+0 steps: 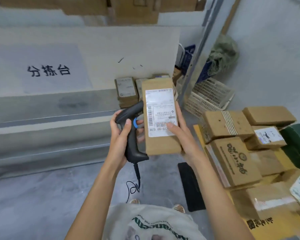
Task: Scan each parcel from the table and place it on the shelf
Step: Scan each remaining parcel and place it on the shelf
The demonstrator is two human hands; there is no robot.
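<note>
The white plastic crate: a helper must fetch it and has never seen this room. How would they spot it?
Start from the grey metal post rising at the right. The white plastic crate lies tilted on the floor at its foot, behind the pile of cardboard parcels. It is the only lattice-sided thing there; its neighbours are solid brown boxes.
</note>
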